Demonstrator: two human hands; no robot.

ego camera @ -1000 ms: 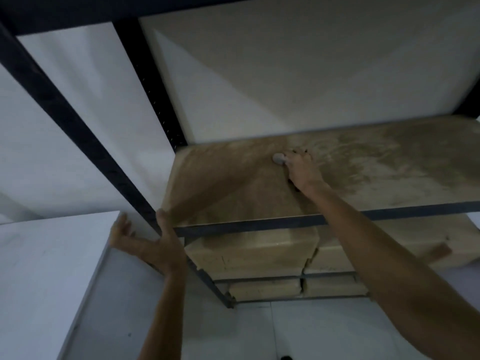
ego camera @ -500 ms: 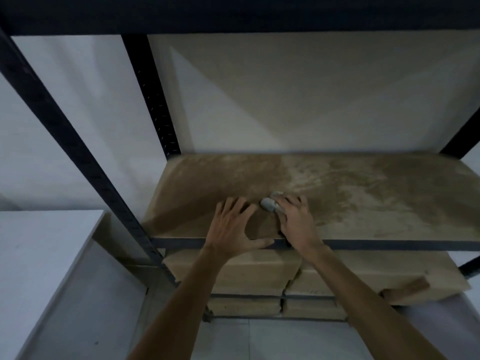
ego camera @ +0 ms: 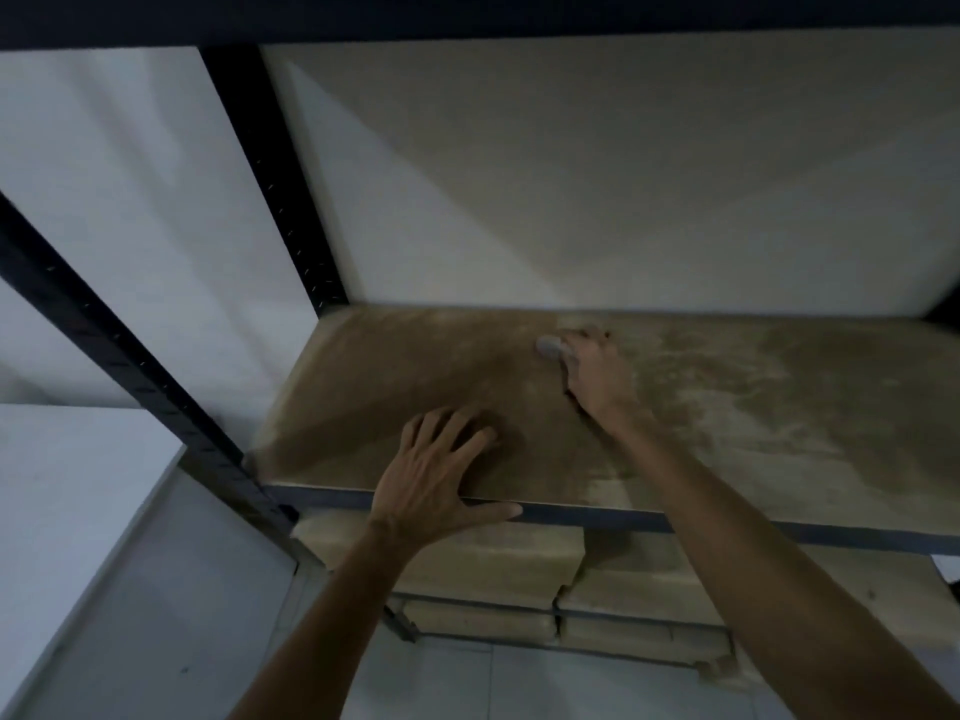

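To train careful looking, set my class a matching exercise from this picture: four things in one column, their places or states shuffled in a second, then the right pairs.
Column one
1 left hand
2 right hand
3 grey pad
4 tan blocks

Column two
a stacked below the shelf board
b flat near the board's front edge, fingers spread
c pinched at fingertips, far back on the board
d reaching over the board, gripping something small

Pairs: 1-b, 2-d, 3-c, 4-a

A white wall (ego camera: pixel 623 200) is seen behind a black metal rack (ego camera: pixel 280 189); a grey floor (ego camera: pixel 156 641) is dimly lit below.
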